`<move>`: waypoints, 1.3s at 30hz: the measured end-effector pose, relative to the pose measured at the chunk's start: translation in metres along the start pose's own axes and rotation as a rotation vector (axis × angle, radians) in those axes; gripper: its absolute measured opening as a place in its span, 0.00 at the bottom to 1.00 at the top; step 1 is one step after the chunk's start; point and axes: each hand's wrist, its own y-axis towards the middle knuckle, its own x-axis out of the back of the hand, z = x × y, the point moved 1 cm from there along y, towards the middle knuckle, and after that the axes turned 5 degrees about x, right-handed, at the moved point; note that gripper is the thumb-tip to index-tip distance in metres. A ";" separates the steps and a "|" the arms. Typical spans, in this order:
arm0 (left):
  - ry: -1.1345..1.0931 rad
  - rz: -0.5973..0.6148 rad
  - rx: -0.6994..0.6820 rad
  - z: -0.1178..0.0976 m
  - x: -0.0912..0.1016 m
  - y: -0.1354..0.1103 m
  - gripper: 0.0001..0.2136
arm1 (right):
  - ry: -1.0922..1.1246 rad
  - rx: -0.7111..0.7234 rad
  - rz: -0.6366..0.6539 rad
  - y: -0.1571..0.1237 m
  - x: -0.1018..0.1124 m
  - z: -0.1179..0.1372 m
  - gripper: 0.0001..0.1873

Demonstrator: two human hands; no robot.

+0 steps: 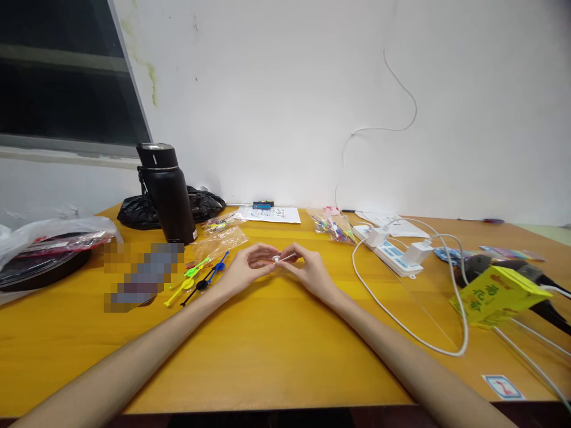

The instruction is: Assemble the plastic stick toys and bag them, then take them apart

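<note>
My left hand [250,267] and my right hand [310,270] meet above the middle of the table, fingertips close together. Between them they pinch a small white plastic spinner arrow [276,258], with a round hub and a thin shaft; its ends are partly hidden by my fingers. Beside my left wrist lie several loose spinner arrows: a yellow one [181,292], a green one [196,268], a blue one [218,267] and a black one [201,286]. A clear plastic bag [223,239] rests just behind them.
At left stand a black bottle [168,199] and a black plastic bag [205,203]. A bag of coloured arrows [332,226] lies behind my right hand. A power strip [395,257] with a looping white cable and a yellow box [499,295] are at right.
</note>
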 end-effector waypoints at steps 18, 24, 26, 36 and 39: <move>-0.021 0.073 0.063 0.002 -0.001 -0.002 0.22 | -0.445 0.178 0.113 0.000 0.004 0.006 0.12; -0.002 0.081 0.066 0.002 -0.001 -0.003 0.20 | -0.210 0.025 0.149 -0.001 0.001 0.006 0.10; 0.008 0.091 0.065 0.001 -0.001 -0.003 0.20 | -0.139 -0.004 0.156 -0.001 0.001 0.006 0.09; 0.028 0.100 0.066 -0.003 -0.004 -0.005 0.19 | 0.000 -0.038 0.134 -0.001 0.000 0.002 0.07; 0.029 0.097 0.065 -0.003 -0.004 -0.005 0.19 | 0.004 -0.040 0.132 0.000 0.000 0.002 0.06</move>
